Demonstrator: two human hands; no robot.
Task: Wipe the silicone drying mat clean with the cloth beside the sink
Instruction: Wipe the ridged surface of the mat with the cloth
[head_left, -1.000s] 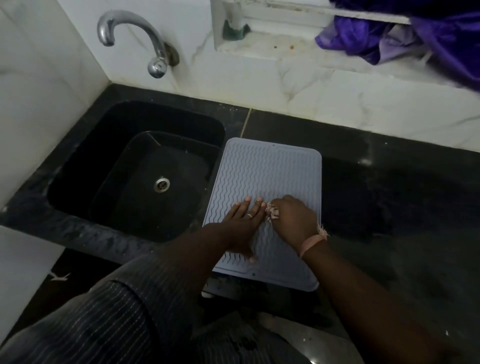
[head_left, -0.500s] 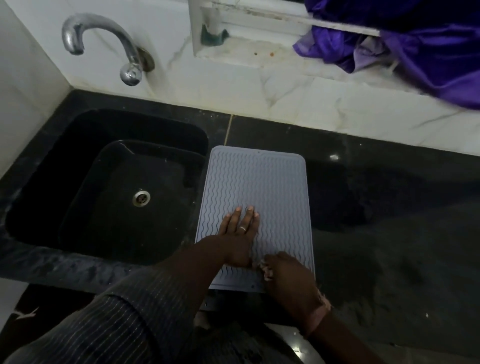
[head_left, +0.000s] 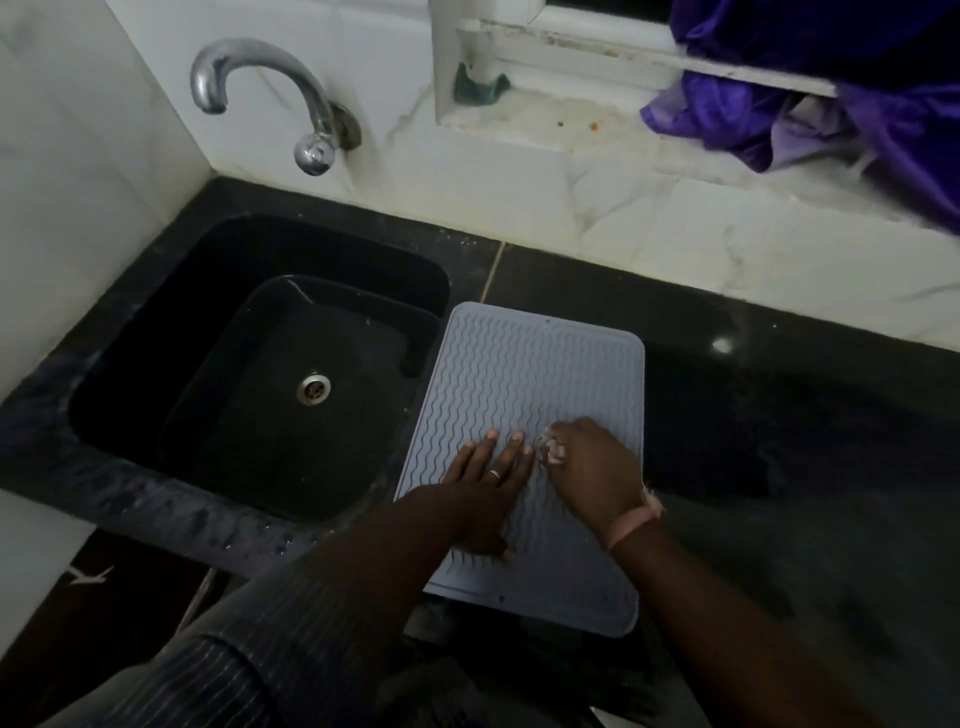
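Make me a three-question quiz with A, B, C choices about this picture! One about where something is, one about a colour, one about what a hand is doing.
1. Where does the mat lie?
A. inside the sink
B. on the counter right of the sink
C. on the window ledge

2. What colour is the cloth on the ledge?
A. purple
B. yellow
C. red

3. What is the left hand doing?
A. turning the tap
B. hanging in the air
C. pressing flat on the mat

Answers:
1 B, it lies on the black counter beside the sink.
2 A, the fabric is purple.
3 C, its straight fingers rest on the mat.
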